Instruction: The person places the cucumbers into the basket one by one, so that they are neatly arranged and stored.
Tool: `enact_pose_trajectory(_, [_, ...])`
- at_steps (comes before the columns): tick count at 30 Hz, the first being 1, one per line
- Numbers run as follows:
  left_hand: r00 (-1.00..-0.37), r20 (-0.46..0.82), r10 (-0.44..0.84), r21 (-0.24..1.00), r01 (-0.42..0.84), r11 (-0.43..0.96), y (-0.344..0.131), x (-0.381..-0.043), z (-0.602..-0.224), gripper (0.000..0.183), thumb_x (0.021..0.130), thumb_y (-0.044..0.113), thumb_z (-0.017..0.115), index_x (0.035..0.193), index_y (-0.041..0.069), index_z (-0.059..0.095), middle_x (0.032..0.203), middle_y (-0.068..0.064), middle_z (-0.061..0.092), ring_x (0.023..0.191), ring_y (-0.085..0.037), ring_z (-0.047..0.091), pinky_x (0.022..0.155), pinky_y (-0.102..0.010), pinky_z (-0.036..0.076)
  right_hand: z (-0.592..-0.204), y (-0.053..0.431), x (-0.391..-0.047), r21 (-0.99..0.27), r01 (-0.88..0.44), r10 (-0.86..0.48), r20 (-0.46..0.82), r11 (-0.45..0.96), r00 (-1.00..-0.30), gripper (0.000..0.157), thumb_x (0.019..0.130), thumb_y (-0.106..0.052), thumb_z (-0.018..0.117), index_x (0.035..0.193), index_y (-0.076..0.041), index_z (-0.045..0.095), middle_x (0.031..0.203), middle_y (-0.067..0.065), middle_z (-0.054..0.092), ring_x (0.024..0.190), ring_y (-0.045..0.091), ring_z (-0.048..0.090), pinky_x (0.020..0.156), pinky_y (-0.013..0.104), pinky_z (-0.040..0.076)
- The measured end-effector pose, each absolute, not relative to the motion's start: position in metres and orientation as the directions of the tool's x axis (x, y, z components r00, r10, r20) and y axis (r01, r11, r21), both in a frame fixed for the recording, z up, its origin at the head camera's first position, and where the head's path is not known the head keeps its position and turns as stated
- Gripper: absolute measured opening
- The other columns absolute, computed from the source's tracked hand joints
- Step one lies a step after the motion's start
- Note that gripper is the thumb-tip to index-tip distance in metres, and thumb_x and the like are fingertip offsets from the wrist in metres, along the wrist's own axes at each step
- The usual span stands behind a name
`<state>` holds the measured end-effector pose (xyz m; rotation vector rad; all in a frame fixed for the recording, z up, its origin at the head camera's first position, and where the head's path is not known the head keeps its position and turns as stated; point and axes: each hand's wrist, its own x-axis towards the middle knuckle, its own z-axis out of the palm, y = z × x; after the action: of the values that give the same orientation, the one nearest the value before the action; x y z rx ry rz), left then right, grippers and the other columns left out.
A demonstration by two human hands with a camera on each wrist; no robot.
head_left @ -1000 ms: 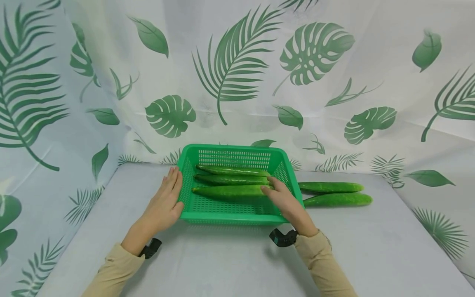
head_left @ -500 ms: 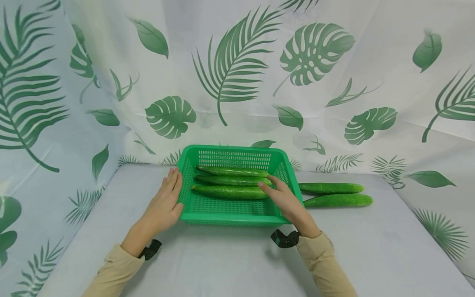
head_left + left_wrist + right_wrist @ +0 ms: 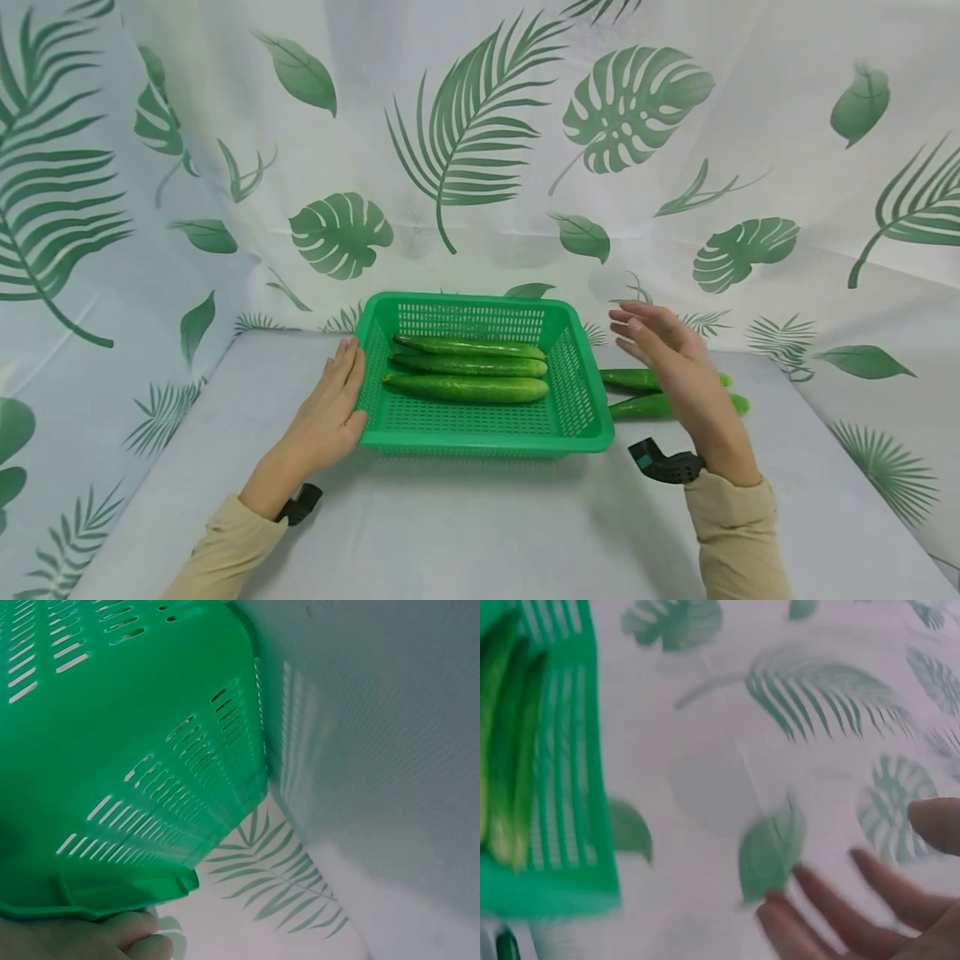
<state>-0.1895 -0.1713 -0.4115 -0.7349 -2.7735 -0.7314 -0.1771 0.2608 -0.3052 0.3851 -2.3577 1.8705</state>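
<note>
cucumbers (image 3: 465, 366), three of them, lie side by side in the green basket (image 3: 487, 442), each with its long axis running left to right, parallel to the basket's long sides. their narrow, darker tips point toward my left grip (image 3: 324, 417); their paler, blunter ends point the other way, toward the basket's right end. slotted basket floor shows between the nearest of the three and the near wall.

my left grip lies along the outside of the basket's left end, fingers straight and close together, touching the rim and clamped on nothing. my right grip (image 3: 675, 367) is in the air off the basket's right end, holding nothing, its fingers a little apart and loosely bent, pointing left. behind it, partly covered, two more cucumbers (image 3: 628, 380) lie on the pale surface (image 3: 480, 525). their long axes also run roughly left to right, pale ends to the right, the nearer one slanting slightly; i cannot tell whether their left ends touch the basket. in the blurred right wrist view the basket's three run nearly upright along the left edge. leaf-print cloth (image 3: 495, 225) hangs behind everything.
</note>
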Motion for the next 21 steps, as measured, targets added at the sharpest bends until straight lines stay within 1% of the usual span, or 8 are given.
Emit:
enact_pose_trajectory(2, [-0.861,0.293,0.415,0.417,0.506,0.755,-0.171,-0.190,-0.411,0.072,0.090,0.004,0.041,0.152,-0.015,0.009,0.162,-0.029,-0.001,0.149,-0.042,-0.002,0.119,-0.055,0.007,-0.305,0.279,-0.175,-0.920,-0.345,-0.065,0.339,0.188,-0.939,0.043,0.103,-0.023,0.054,0.137,0.003,0.053,0.134,0.014,0.058,0.126,0.022,0.054,0.101,0.023,0.045])
enact_pose_trajectory(4, [-0.859,0.300,0.415,0.421,0.509,0.750,-0.170,-0.190,-0.411,0.072,0.089,0.003,0.041,0.151,-0.016,0.010,0.161,-0.030,0.000,0.149,-0.042,-0.002,0.119,-0.056,0.007,-0.308,0.296,-0.173,-0.902,-0.404,0.000,0.409,0.153,-0.913,0.038,0.102,-0.016,0.055,0.129,0.009,0.057,0.124,0.012,0.065,0.118,0.018,0.060,0.098,0.022,0.046])
enact_pose_trajectory(6, [-0.855,0.309,0.417,0.421,0.516,0.746,-0.170,-0.190,-0.410,0.072,0.089,0.003,0.041,0.151,-0.018,0.011,0.161,-0.031,0.001,0.149,-0.043,-0.002,0.118,-0.057,0.008,-0.315,0.315,-0.172,-0.890,-0.438,0.054,0.447,0.126,-0.893,0.034,0.100,-0.012,0.057,0.123,0.013,0.059,0.116,0.009,0.068,0.112,0.016,0.063,0.096,0.022,0.048])
enact_pose_trajectory(9, [-0.854,0.313,0.416,0.419,0.517,0.746,-0.170,-0.190,-0.411,0.072,0.089,0.003,0.041,0.151,-0.017,0.011,0.161,-0.031,0.001,0.149,-0.042,-0.002,0.118,-0.058,0.008,-0.328,0.340,-0.175,-0.888,-0.451,0.143,0.459,0.089,-0.877,0.032,0.099,-0.008,0.058,0.119,0.018,0.060,0.109,0.007,0.070,0.106,0.015,0.066,0.093,0.021,0.050])
enact_pose_trajectory(13, [-0.859,0.301,0.414,0.422,0.510,0.750,-0.170,-0.191,-0.411,0.072,0.090,0.004,0.040,0.152,-0.016,0.010,0.161,-0.029,0.000,0.149,-0.041,-0.004,0.118,-0.057,0.007,-0.346,0.368,-0.183,-0.908,-0.414,0.305,0.411,0.060,-0.859,0.029,0.097,-0.007,0.061,0.115,0.016,0.064,0.102,0.005,0.072,0.098,0.014,0.068,0.086,0.018,0.052])
enact_pose_trajectory(17, [-0.861,0.291,0.417,0.431,0.507,0.747,-0.170,-0.191,-0.410,0.072,0.090,0.003,0.040,0.152,-0.015,0.009,0.162,-0.029,-0.001,0.149,-0.041,-0.003,0.118,-0.057,0.007,-0.370,0.391,-0.192,-0.952,-0.304,0.463,0.288,0.042,-0.838,0.025,0.097,-0.007,0.060,0.113,0.010,0.069,0.096,0.000,0.072,0.094,0.010,0.067,0.083,0.013,0.050])
enact_pose_trajectory(19, [-0.863,0.288,0.415,0.434,0.504,0.746,-0.170,-0.190,-0.410,0.072,0.090,0.003,0.041,0.152,-0.015,0.009,0.162,-0.028,-0.002,0.150,-0.040,-0.005,0.118,-0.057,0.007,-0.384,0.400,-0.196,-0.975,-0.218,0.536,0.209,0.048,-0.818,0.024,0.098,-0.008,0.059,0.114,0.006,0.070,0.096,-0.004,0.070,0.097,0.008,0.063,0.086,0.012,0.046])
enact_pose_trajectory(21, [-0.864,0.289,0.412,0.435,0.503,0.747,-0.170,-0.190,-0.410,0.072,0.090,0.003,0.041,0.152,-0.014,0.009,0.162,-0.028,-0.002,0.150,-0.039,-0.005,0.118,-0.056,0.006,-0.397,0.409,-0.199,-0.991,-0.096,0.580,0.130,0.089,-0.804,0.027,0.100,-0.013,0.056,0.120,-0.001,0.071,0.103,-0.010,0.067,0.113,0.010,0.057,0.101,0.017,0.038])
